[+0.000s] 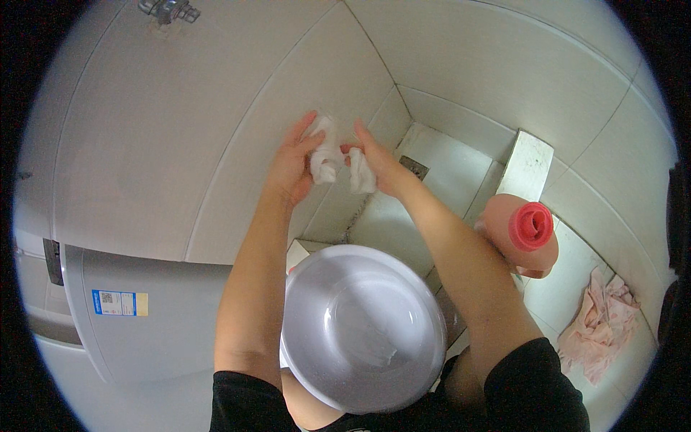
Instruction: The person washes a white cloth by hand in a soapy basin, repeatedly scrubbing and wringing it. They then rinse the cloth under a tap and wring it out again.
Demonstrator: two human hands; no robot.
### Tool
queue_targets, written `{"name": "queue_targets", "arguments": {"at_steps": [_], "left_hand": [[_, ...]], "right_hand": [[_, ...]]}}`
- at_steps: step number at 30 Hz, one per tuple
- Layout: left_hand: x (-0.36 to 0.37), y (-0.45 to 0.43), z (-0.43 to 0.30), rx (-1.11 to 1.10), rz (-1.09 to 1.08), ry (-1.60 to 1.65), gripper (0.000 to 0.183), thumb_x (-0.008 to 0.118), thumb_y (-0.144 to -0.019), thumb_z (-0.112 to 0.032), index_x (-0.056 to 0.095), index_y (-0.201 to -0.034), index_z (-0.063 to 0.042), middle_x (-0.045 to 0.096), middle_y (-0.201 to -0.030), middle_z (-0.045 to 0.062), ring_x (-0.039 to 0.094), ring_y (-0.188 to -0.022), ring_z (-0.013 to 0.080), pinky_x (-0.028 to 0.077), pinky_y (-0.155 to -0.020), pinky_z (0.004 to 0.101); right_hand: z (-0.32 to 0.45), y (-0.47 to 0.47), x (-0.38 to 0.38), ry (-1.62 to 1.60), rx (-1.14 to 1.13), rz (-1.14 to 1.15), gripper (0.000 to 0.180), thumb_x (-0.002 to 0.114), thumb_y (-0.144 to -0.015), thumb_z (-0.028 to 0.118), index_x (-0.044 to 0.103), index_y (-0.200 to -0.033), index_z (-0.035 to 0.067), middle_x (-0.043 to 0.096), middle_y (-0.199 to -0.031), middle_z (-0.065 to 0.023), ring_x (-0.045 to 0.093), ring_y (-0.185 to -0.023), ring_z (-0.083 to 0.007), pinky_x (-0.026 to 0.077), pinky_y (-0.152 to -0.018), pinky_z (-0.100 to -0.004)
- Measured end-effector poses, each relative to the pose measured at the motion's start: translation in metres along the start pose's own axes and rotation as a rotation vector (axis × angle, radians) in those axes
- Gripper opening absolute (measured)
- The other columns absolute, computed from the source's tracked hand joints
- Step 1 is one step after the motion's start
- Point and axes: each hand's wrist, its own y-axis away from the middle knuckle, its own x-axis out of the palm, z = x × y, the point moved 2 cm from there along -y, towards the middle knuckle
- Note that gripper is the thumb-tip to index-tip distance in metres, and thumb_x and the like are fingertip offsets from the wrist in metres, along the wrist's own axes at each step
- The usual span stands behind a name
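Note:
Bunched white cloth [325, 154] is in my left hand [291, 162], its fingers curled around the side of it, in front of the tiled wall. More white cloth [361, 173] hangs from my right hand [382, 164], a short way to the right. Whether these are two pieces or one is unclear, since both hands are slightly blurred. Below my forearms, close to my body, stands a pale grey-lavender plastic basin [307, 335]. Its inside is shiny, and no cloth shows in it.
A pink bottle with a red cap [532, 227] stands beside my right forearm. Crumpled pink cloth [602, 324] lies at the far right. A floor drain [414, 167] sits near the corner. A metal tap [170, 11] juts from the wall. At left is a grey appliance [167, 324] bearing a label.

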Motion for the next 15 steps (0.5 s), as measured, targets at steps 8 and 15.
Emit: {"name": "queue_targets", "arguments": {"at_steps": [8, 15], "left_hand": [[0.003, 0.005, 0.010, -0.165, 0.048, -0.683, 0.048, 0.064, -0.088, -0.030, 0.052, -0.124, -0.001, 0.066, -0.095, 0.010, 0.063, -0.082, 0.0168, 0.050, -0.069, 0.0269], [-0.007, 0.001, 0.004, -0.208, -0.075, -0.997, 0.049, 0.063, -0.086, -0.044, 0.058, -0.111, -0.002, 0.064, -0.091, 0.005, 0.060, -0.082, 0.0145, 0.049, -0.072, 0.0303]], "right_hand": [[0.011, -0.012, -0.007, -0.165, -0.494, -0.191, 0.027, 0.049, -0.093, 0.031, 0.055, -0.102, 0.007, 0.055, -0.092, -0.0036, 0.051, -0.084, -0.0176, 0.042, -0.078, -0.0340], [0.014, -0.002, -0.011, -0.295, -0.622, -0.477, 0.023, 0.049, -0.092, 0.022, 0.051, -0.108, 0.006, 0.056, -0.095, -0.0037, 0.052, -0.090, -0.0167, 0.041, -0.082, -0.0329]]}}
